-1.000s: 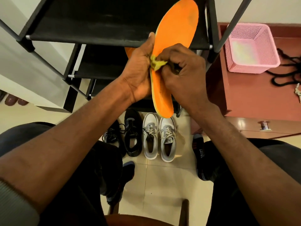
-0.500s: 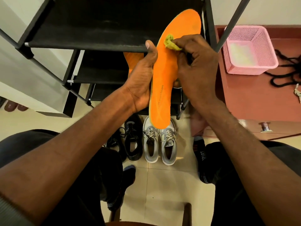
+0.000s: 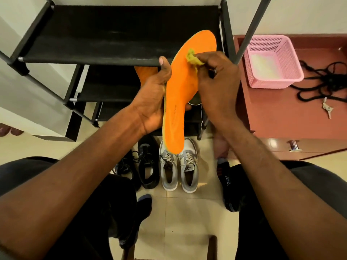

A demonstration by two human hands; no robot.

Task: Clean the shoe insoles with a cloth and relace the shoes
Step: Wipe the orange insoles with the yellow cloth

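Pale floor tiles (image 3: 180, 218) and a black shoe rack (image 3: 112, 34) frame a seated person at work, seen from above. At far left, the rack's fabric shelves step down toward the floor. The left hand (image 3: 152, 98) grips an orange insole (image 3: 185, 87) by its left edge, thumb up along the rim, holding it upright in front of the rack. A second orange insole (image 3: 145, 72) shows partly behind that hand. Below, on the tiles, a pair of black shoes (image 3: 148, 166) stands beside a pair of grey-and-white sneakers (image 3: 178, 166), their laces in place. The right hand (image 3: 216, 85) pinches a small yellow cloth (image 3: 193, 60) and presses it against the upper part of the insole's face. Further right, on a reddish-brown tabletop (image 3: 281, 113), sit a pink plastic basket (image 3: 272, 61), a tangle of black laces (image 3: 323, 81) just beside it, and a small set of keys (image 3: 327, 109).
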